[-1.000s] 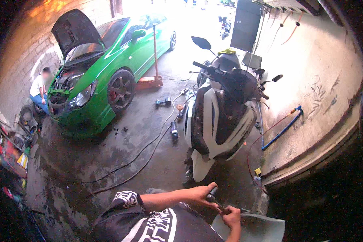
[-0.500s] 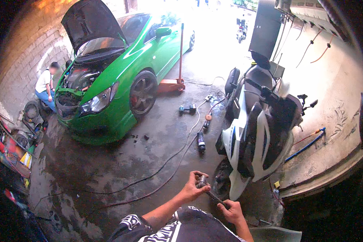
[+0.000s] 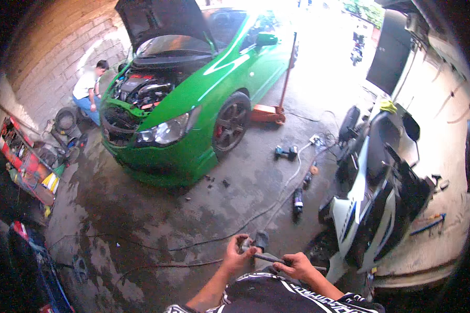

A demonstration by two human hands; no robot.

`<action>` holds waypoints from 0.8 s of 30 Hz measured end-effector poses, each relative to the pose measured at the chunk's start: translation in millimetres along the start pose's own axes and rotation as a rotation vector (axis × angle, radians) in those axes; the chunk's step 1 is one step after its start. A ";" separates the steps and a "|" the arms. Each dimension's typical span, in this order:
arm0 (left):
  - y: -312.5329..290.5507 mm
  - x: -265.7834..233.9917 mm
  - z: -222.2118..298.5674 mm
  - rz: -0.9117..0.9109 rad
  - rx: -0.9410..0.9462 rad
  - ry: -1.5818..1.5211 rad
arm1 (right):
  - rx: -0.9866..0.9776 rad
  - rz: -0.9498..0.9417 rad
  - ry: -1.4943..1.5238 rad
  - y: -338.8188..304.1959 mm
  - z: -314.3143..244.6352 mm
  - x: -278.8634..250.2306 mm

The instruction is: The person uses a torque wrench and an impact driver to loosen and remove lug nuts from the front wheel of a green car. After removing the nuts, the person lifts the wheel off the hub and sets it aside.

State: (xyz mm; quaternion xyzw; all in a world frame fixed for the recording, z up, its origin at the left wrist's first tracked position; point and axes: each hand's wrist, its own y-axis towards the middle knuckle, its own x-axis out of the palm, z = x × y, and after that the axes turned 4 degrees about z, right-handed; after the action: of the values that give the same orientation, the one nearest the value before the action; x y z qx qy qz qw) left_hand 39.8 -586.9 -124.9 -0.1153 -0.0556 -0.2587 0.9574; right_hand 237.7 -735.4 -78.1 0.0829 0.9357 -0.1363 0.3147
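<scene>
In front of my chest I hold a dark metal socket wrench [image 3: 270, 257] with both hands. My left hand [image 3: 237, 252] is closed around its head end, fingers curled near a pale metal part. A dark, blocky cylinder [image 3: 261, 240], which looks like a large socket, shows just beyond those fingers; whether it is joined to the bar is unclear. My right hand [image 3: 296, 266] grips the bar farther right, its thumb along the top.
A green car [image 3: 167, 151] stands ahead with its hood up, a red floor jack [image 3: 269, 112] beside it. A white scooter [image 3: 360, 203] is at right. Cables [image 3: 235, 233], a cordless tool [image 3: 286, 152] and a dark bottle-shaped thing [image 3: 298, 201] lie on the floor. A person [image 3: 89, 91] crouches far left.
My view has turned left, so the car and scooter sit farther right. The wrench lies flatter across my front, and my left hand has shifted its hold at the head end.
</scene>
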 end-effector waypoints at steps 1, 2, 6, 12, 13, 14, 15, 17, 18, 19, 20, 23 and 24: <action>4.0 -7.9 -1.5 0.050 -0.034 -0.023 | -0.073 -0.027 0.012 20.6 -1.8 -2.0; 10.1 -16.7 -1.8 0.116 -0.080 -0.038 | -0.086 -0.077 -0.007 43.9 -4.0 -2.7; 59.9 -57.2 11.7 0.235 -0.207 -0.076 | -0.208 -0.253 -0.124 158.9 -19.5 -2.9; 158.0 -115.5 71.1 0.387 0.116 -0.166 | -0.497 -0.261 -0.214 320.7 -78.8 -4.8; 169.8 -118.5 81.7 0.410 0.176 -0.237 | -0.549 -0.252 -0.192 341.2 -91.3 -6.6; 177.4 -124.9 90.8 0.389 0.199 -0.253 | -0.599 -0.248 -0.220 358.9 -102.0 -6.8; 184.4 -135.9 100.4 0.372 0.228 -0.245 | -0.641 -0.245 -0.201 373.7 -111.3 -7.2; 202.3 -154.0 113.6 0.368 0.271 -0.180 | -0.651 -0.249 -0.196 398.2 -126.0 -3.4; 215.2 -162.5 117.6 0.392 0.232 -0.181 | -0.656 -0.247 -0.195 408.3 -131.5 0.5; 227.2 -168.8 121.2 0.419 0.209 -0.141 | -0.644 -0.264 -0.238 415.3 -135.5 1.5; 232.8 -173.5 121.8 0.445 0.170 -0.105 | -0.583 -0.265 -0.249 419.6 -138.7 5.9; 260.6 -199.2 131.1 0.355 0.089 -0.018 | -0.449 -0.184 -0.236 427.5 -149.4 16.1; 270.3 -205.3 134.1 0.306 0.056 -0.002 | -0.405 -0.167 -0.236 427.2 -152.9 19.0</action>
State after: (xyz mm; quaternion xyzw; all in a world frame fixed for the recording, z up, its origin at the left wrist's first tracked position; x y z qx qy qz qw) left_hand -5.7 -227.5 -81.2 -0.0959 -0.0458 -0.1083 0.9884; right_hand 239.1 -281.7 -59.5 -0.0758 0.9042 0.0198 0.4198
